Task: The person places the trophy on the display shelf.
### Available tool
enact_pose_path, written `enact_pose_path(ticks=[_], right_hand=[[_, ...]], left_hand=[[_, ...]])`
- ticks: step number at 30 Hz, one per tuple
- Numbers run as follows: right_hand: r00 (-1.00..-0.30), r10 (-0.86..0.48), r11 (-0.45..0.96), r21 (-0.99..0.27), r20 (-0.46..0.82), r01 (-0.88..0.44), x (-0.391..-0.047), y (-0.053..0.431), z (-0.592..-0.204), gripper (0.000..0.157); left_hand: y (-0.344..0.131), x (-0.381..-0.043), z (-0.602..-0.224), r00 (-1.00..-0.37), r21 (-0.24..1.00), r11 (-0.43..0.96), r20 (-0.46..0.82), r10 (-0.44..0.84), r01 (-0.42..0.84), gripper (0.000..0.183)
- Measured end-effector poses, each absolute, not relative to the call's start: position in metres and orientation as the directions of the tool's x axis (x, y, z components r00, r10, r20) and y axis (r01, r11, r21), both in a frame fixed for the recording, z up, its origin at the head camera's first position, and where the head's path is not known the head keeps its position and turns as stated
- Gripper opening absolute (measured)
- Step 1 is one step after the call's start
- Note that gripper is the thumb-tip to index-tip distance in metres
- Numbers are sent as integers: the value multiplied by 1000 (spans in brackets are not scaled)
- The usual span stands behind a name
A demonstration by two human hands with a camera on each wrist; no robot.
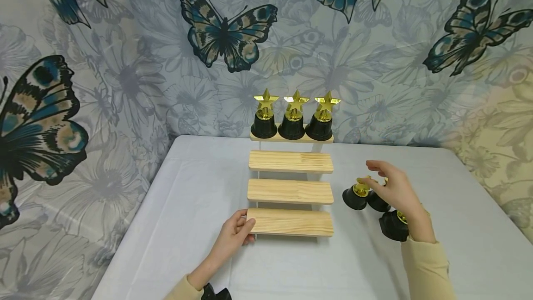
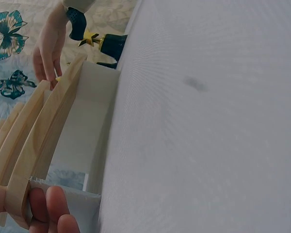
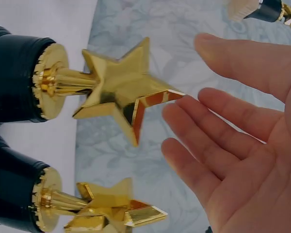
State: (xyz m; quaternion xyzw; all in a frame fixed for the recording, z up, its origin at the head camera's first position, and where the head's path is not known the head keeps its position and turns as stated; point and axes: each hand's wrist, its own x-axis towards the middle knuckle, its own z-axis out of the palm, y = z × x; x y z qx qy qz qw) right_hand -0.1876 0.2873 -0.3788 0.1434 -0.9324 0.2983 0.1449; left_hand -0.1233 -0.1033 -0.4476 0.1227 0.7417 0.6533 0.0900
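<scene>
My left hand (image 1: 234, 234) grips the left end of the lowest wooden board (image 1: 293, 222) of a four-tier display stand, thumb above and fingers curled under it, as the left wrist view shows. To the right of the stand, my right hand (image 1: 393, 190) hovers over gold star trophies with black bases. Its fingers are extended, and the fingertips come right up to the tip of one star (image 3: 123, 85) in the right wrist view. A second star trophy (image 3: 106, 204) stands beside that one. Another trophy (image 1: 393, 226) is partly hidden behind my right wrist.
Three star trophies (image 1: 291, 126) stand in a row on the top tier, close to the butterfly-patterned backdrop (image 1: 225, 105). The two middle boards (image 1: 290, 191) are bare. A white cloth (image 1: 200, 175) covers the table.
</scene>
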Motion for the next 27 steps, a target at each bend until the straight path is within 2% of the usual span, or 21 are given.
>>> enact_pose_path(ticks=[7,27], right_hand=[[-932,-202,783,-522,301,-338,-189,291,-388,49],[-943,-216,777,-540,255,-324,-189,297,-398,35]], left_hand=[[-104,-126,-454,-954,993,105,17,301,50,39],[-104,-124,-449,-951,993,111,9,310,45,40]])
